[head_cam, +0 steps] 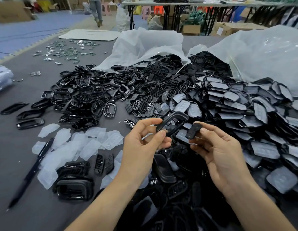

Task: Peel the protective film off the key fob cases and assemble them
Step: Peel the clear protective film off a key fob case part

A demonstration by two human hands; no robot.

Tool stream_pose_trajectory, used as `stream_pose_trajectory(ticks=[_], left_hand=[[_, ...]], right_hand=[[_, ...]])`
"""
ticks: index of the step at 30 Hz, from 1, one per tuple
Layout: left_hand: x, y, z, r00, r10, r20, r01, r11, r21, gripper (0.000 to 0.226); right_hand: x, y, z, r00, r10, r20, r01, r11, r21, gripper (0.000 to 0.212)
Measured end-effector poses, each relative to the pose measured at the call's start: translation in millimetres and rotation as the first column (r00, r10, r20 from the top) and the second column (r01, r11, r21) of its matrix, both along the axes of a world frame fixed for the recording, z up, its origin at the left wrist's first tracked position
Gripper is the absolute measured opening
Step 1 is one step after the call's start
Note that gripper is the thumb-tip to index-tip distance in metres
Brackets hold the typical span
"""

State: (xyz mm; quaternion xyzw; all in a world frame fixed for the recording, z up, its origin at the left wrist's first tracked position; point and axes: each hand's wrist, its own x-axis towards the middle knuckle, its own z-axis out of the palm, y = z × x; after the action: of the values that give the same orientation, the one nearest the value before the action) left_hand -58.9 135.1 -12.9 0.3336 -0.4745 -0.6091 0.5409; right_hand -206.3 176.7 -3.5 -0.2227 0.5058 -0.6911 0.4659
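Left hand (143,142) grip: thumb and forefinger pinch the lower end of a black case frame (174,120), held up over the table (14,147). Right hand (223,152) grip: thumb and fingertips nip a small black button insert (193,131) by its near end. It sits just beside the frame, not yet seated in it.

Both parts look like light, stiff moulded plastic, glossy and so likely slippery (edges are safer than faces). The frame is an open loop and would probably flex if squeezed across, so best taken at a thick end.

Whether film remains on either held part: cannot tell. Peeled films (88,144) lie at left by a pen (33,169), and a heap of film-covered cases (236,104) lies at right. The parts under the wrists are dark and blurred, hard to sort out.
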Motion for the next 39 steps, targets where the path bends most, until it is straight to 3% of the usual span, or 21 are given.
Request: stream_pose_trajectory(ticks=[12, 22, 27, 33, 39], left_hand=[[0.2, 1.5, 1.1, 0.999, -0.011, 0.033, 0.011, 1.0, 0.006, 0.025], [1.2, 1.3, 0.5, 0.995, -0.074, 0.064, 0.074, 0.997, -0.006, 0.026], [6.7, -2.1, 1.4, 0.977, -0.073, 0.202, 0.09, 0.993, -0.081, 0.031], [17.7, -10.0, 3.8, 0.919, -0.051, 0.392, 0.128, 0.976, -0.173, 0.031], [15.7, -7.3, 2.5, 0.896, 0.038, 0.442, 0.092, 0.959, -0.268, 0.035]], right_hand=[[0.3, 1.7, 2.9, 0.999, -0.003, 0.036, 0.002, 1.0, 0.02, 0.019], [-0.8, 1.5, 1.6, 0.991, 0.131, 0.007, -0.131, 0.988, 0.081, 0.029], [-3.3, 3.4, 5.0, 0.951, 0.307, -0.028, -0.301, 0.945, 0.124, 0.012], [-8.1, 6.6, 12.6, 0.894, 0.444, -0.061, -0.43, 0.889, 0.159, 0.012], [-2.6, 7.9, 14.1, 0.885, 0.459, -0.08, -0.442, 0.881, 0.17, 0.027]])
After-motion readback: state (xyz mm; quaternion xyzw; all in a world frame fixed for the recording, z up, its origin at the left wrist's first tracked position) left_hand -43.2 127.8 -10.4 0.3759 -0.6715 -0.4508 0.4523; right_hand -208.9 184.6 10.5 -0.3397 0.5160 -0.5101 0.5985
